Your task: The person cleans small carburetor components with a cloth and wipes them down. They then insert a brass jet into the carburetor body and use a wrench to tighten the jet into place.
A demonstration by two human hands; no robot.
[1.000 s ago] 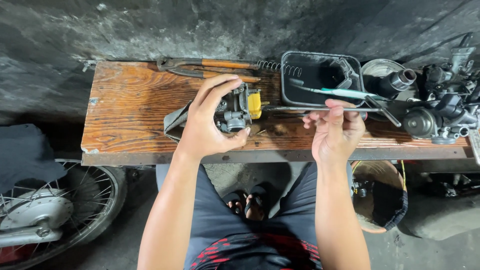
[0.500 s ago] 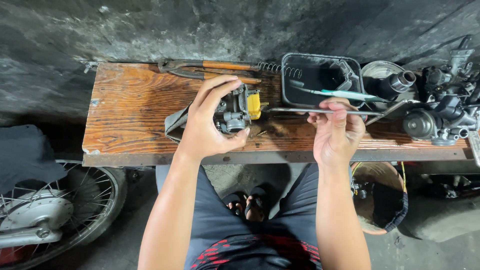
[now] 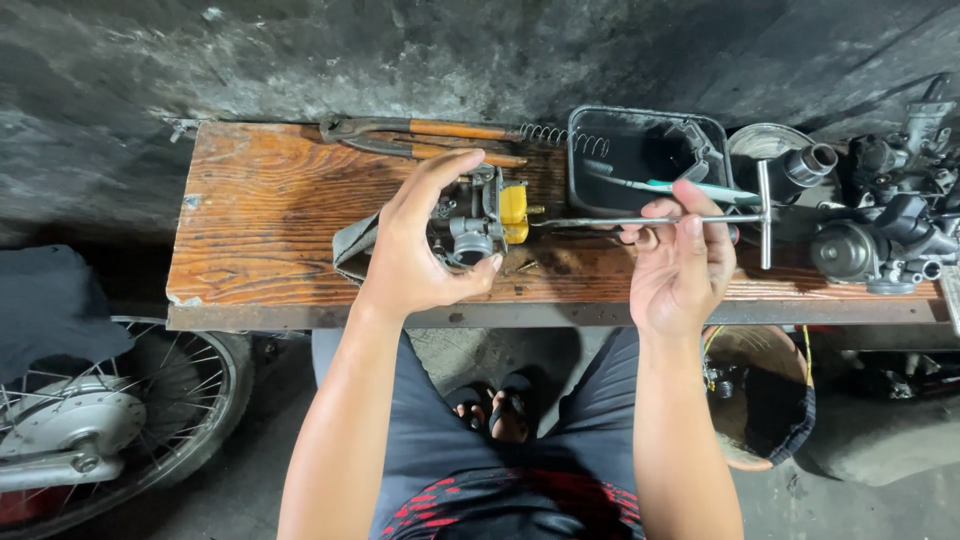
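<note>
My left hand (image 3: 415,250) grips a small metal carburetor (image 3: 478,222) with a yellow plastic part, held over a worn wooden bench (image 3: 270,220). My right hand (image 3: 682,262) pinches the long steel shaft of a T-handle wrench (image 3: 700,218). The shaft lies level, its tip pointing left at the yellow side of the carburetor. The T-bar sits to the right of my fingers.
A black plastic tray (image 3: 645,155) with a teal-handled tool stands at the back of the bench. Pliers with orange grips (image 3: 430,135) and a coil spring lie behind the carburetor. Engine parts (image 3: 890,225) crowd the right end. A spoked wheel (image 3: 110,420) stands lower left.
My right hand has taken up the T-handle wrench and brought its shaft level, with the tip near the carburetor. The left hand has kept its hold.
</note>
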